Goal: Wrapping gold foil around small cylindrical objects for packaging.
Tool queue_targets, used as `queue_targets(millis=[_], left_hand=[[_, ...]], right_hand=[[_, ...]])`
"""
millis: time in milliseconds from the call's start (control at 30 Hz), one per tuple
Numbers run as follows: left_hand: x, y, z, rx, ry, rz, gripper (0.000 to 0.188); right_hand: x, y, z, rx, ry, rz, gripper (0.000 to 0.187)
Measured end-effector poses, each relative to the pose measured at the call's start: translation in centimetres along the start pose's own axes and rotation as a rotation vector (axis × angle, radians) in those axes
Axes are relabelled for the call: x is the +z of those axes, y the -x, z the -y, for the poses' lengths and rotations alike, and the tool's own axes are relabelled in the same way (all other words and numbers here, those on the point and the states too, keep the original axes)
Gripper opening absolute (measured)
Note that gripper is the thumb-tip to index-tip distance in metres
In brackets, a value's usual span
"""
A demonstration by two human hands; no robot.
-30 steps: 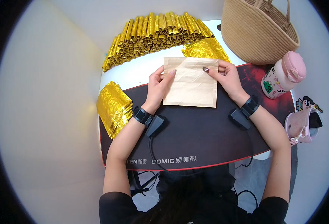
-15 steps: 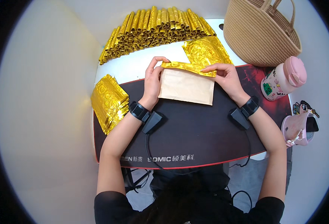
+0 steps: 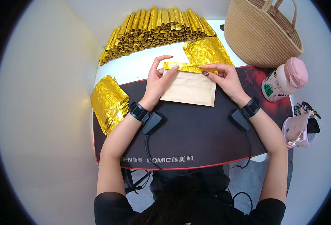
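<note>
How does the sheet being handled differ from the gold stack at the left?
The sheet shows mostly plain tan; the stack shows shiny gold on top. The sheet's far edge is folded over; the stack's top looks unfolded. The left hand and right hand hold the sheet; the stack lies beside the left forearm. Both show gold.

at the lower left and lower right of the frame, we wear short black sleeves. around each wrist sits a black strap carrying a dark, blocky box, a thin black cable trailing below it. our right hand shows a dark-polished thumbnail.
</note>
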State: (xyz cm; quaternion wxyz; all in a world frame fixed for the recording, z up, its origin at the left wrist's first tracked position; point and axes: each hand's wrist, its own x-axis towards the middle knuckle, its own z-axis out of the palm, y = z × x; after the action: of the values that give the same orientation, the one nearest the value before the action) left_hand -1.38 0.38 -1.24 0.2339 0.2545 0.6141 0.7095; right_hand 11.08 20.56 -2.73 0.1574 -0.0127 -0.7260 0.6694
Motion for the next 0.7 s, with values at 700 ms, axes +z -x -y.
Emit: queue_targets(millis=[700], left_hand=[[-0.4, -0.1, 0.3, 0.036, -0.164, 0.142, 0.032]], right_hand=[[-0.1, -0.1, -0.2, 0.019, -0.015, 0.003, 0.024]])
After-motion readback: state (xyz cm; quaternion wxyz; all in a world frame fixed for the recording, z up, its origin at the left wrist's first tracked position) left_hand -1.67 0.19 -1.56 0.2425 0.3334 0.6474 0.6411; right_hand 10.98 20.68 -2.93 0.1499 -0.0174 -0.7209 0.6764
